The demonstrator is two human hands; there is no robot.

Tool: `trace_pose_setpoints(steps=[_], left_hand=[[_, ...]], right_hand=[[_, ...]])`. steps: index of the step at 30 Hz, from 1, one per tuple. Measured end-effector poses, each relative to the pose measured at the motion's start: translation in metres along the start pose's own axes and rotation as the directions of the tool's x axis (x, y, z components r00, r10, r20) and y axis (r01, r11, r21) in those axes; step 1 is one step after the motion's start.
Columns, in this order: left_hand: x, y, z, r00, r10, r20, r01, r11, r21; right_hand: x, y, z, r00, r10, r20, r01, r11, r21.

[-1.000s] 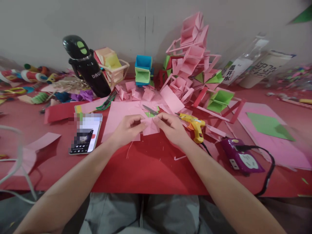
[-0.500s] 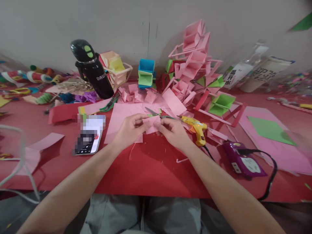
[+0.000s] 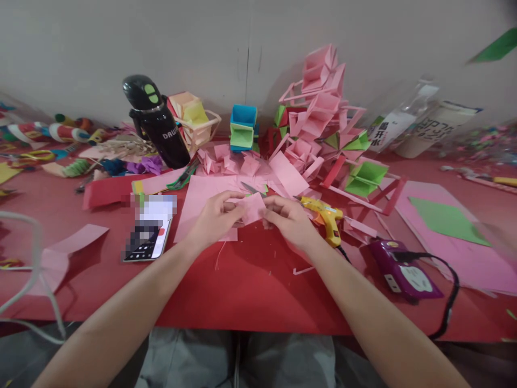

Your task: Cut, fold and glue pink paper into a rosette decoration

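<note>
Between my hands is a small piece of pink paper [image 3: 254, 208], raised a little above the red table. My left hand [image 3: 220, 215] pinches its left edge between thumb and fingers. On the other side my right hand [image 3: 286, 216] grips the right edge in the same way. Behind the paper lie scissors [image 3: 251, 188], their handles partly hidden by my right hand. A larger pink sheet [image 3: 197, 196] rests flat under and behind my left hand. To the right of my right hand lies a yellow glue gun [image 3: 329, 215].
A phone [image 3: 150, 229] lies left of my forearm. Pink folded-paper pieces [image 3: 319, 113] pile up at the back beside a blue and green paper box [image 3: 243, 126]. A black bottle [image 3: 159, 126] stands back left. A purple power strip [image 3: 406, 272] with a black cable sits right.
The pink paper has turned in my fingers and now shows a smoother, tilted face. Both hands stay close together. The whole view has shifted slightly downward.
</note>
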State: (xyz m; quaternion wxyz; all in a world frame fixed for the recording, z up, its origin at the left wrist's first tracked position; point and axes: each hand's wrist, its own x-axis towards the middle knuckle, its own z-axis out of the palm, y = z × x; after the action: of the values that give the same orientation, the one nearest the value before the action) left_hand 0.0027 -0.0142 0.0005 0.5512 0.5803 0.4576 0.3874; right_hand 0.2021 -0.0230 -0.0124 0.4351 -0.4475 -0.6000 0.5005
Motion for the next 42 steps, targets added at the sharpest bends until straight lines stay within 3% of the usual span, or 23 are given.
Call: trace_pose_setpoints(steps=[3, 5, 8, 13, 19, 26, 33, 42], left_hand=[[-0.002, 0.002, -0.006, 0.999, 0.029, -0.022, -0.025, 0.982, 0.189], [-0.003, 0.003, -0.009, 0.994, 0.087, -0.06, -0.059, 0.926, 0.374], [-0.004, 0.002, -0.012, 0.991, 0.129, -0.022, -0.094, 0.822, 0.562], [-0.002, -0.005, -0.012, 0.985, 0.163, 0.057, -0.156, 0.698, 0.699], [-0.003, -0.003, -0.01, 0.985, 0.141, 0.1, -0.166, 0.616, 0.77], [-0.008, 0.004, -0.005, 0.988, 0.095, 0.119, -0.153, 0.614, 0.775], [-0.007, 0.005, -0.005, 0.987, 0.089, 0.133, -0.159, 0.612, 0.775], [-0.006, 0.002, -0.008, 0.988, 0.084, 0.127, -0.152, 0.612, 0.776]], right_hand=[[0.005, 0.002, -0.007, 0.994, 0.082, -0.077, -0.076, 0.994, 0.084], [0.01, 0.004, -0.009, 0.983, 0.073, -0.166, -0.046, 0.986, 0.16], [0.014, 0.006, -0.007, 0.966, 0.049, -0.253, 0.022, 0.963, 0.268], [0.011, 0.006, -0.003, 0.979, 0.004, -0.203, 0.028, 0.987, 0.156], [0.008, 0.006, -0.004, 0.987, -0.018, -0.159, 0.022, 1.0, 0.022], [0.004, 0.008, 0.0, 0.994, -0.055, -0.091, 0.041, 0.988, -0.151], [-0.005, 0.0, 0.005, 0.978, -0.202, 0.051, 0.203, 0.87, -0.45], [-0.011, -0.005, 0.008, 0.98, -0.108, 0.166, 0.185, 0.801, -0.57]])
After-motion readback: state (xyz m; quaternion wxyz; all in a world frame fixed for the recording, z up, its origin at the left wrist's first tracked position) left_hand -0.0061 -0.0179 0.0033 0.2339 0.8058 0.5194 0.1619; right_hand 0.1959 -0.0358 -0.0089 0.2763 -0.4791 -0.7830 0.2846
